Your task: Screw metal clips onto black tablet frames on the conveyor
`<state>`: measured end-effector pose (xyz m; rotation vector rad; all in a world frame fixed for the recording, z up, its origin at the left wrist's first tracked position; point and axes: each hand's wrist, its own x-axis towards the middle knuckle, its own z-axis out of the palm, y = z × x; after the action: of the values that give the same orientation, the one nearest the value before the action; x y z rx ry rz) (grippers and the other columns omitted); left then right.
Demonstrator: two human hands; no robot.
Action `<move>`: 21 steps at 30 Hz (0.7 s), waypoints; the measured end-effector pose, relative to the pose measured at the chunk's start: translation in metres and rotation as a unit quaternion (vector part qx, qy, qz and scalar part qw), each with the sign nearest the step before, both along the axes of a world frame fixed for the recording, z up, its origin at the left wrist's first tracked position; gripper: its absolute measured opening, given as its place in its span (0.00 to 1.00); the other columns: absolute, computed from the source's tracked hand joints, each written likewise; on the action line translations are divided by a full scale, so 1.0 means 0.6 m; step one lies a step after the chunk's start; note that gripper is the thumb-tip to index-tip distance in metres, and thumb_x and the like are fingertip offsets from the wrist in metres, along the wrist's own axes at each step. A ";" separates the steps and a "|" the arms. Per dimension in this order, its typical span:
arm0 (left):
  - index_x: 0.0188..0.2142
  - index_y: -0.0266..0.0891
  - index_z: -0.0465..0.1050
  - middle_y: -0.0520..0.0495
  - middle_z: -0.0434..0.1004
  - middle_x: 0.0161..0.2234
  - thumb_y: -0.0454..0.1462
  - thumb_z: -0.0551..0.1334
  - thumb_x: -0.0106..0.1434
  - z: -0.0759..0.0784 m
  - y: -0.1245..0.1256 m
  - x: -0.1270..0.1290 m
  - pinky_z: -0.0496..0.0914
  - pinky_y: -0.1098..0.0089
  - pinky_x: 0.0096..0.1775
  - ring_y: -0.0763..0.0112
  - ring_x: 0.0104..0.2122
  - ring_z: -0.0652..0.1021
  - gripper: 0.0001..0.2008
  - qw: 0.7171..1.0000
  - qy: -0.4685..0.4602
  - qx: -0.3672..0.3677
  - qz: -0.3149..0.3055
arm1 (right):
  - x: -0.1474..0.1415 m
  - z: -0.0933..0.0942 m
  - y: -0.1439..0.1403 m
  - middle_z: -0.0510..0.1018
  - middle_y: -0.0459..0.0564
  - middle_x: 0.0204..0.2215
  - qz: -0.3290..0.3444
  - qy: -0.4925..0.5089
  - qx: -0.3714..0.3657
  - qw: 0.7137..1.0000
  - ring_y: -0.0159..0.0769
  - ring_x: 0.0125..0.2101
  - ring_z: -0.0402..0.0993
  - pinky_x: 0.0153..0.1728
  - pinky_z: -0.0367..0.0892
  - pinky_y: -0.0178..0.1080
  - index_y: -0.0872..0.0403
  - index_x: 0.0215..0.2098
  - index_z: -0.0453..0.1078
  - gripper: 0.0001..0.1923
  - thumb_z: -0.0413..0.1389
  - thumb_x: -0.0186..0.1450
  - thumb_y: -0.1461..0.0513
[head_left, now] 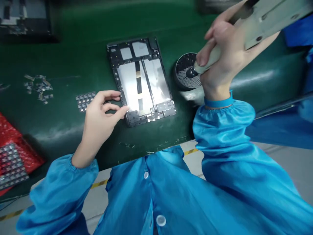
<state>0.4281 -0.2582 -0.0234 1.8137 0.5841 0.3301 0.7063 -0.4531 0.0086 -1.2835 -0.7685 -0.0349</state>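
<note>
An opened tablet frame (141,81) with silver plates inside lies on the green belt (73,58). My left hand (101,112) rests at its lower left corner, fingertips touching the frame's edge. My right hand (220,55) is wrapped around a beige power screwdriver (259,19) whose tip points down into a round black dish (186,70) of small screws, right of the tablet.
A small sheet of tiny parts (84,99) lies just left of my left hand. Loose scraps (39,88) sit further left. A red bag with a parts tray (12,160) is at the left edge. Dark equipment (24,19) stands at the back left.
</note>
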 end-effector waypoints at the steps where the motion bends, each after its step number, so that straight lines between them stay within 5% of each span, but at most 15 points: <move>1: 0.56 0.48 0.83 0.45 0.82 0.55 0.37 0.82 0.64 0.004 -0.001 0.000 0.90 0.66 0.35 0.64 0.39 0.87 0.22 1.000 -0.001 -0.001 0.003 | 0.017 -0.012 -0.003 0.70 0.42 0.39 -0.006 0.005 0.015 1.000 0.13 0.23 0.59 0.22 0.56 0.31 0.54 0.59 0.53 0.29 0.64 0.69 0.56; 6: 0.52 0.52 0.83 0.47 0.82 0.55 0.40 0.83 0.64 0.020 -0.007 -0.003 0.92 0.59 0.37 0.62 0.39 0.86 0.19 1.000 0.003 -0.002 0.014 | 0.043 -0.045 0.017 0.70 0.38 0.35 -0.008 -0.009 0.126 0.992 0.12 0.21 0.54 0.19 0.50 0.31 0.54 0.64 0.50 0.54 0.75 0.56 0.41; 11: 0.53 0.50 0.84 0.47 0.83 0.56 0.40 0.83 0.65 0.024 -0.008 -0.004 0.91 0.63 0.39 0.63 0.40 0.87 0.19 1.000 0.014 0.004 0.016 | 0.020 -0.037 0.019 0.70 0.37 0.35 -0.023 0.012 0.078 0.997 0.10 0.23 0.56 0.20 0.56 0.27 0.56 0.66 0.52 0.34 0.62 0.69 0.56; 15: 0.51 0.46 0.84 0.47 0.84 0.55 0.38 0.83 0.64 0.028 -0.011 -0.001 0.90 0.67 0.38 0.65 0.39 0.86 0.18 0.999 0.017 -0.004 0.028 | 0.006 -0.022 0.008 0.67 0.40 0.35 -0.026 0.032 0.042 0.998 0.08 0.24 0.58 0.22 0.59 0.25 0.60 0.49 0.55 0.17 0.55 0.69 0.59; 18: 0.49 0.44 0.84 0.46 0.85 0.54 0.36 0.83 0.62 0.030 -0.013 0.001 0.89 0.69 0.36 0.67 0.38 0.86 0.18 0.999 0.017 -0.004 0.035 | 0.003 -0.018 0.007 0.67 0.40 0.35 -0.022 0.052 0.019 0.998 0.07 0.25 0.59 0.23 0.61 0.25 0.60 0.42 0.52 0.19 0.57 0.68 0.56; 21: 0.49 0.44 0.85 0.46 0.85 0.53 0.36 0.83 0.62 0.027 -0.012 0.002 0.87 0.72 0.34 0.68 0.37 0.86 0.17 0.999 0.012 -0.006 0.036 | 0.002 -0.018 0.010 0.65 0.38 0.33 -0.029 0.049 0.020 0.998 0.09 0.24 0.57 0.23 0.61 0.26 0.58 0.58 0.51 0.25 0.55 0.67 0.58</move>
<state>0.4295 -0.2655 -0.0074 1.7894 0.6683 0.3526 0.7077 -0.4469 -0.0020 -1.2606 -0.6431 -0.0338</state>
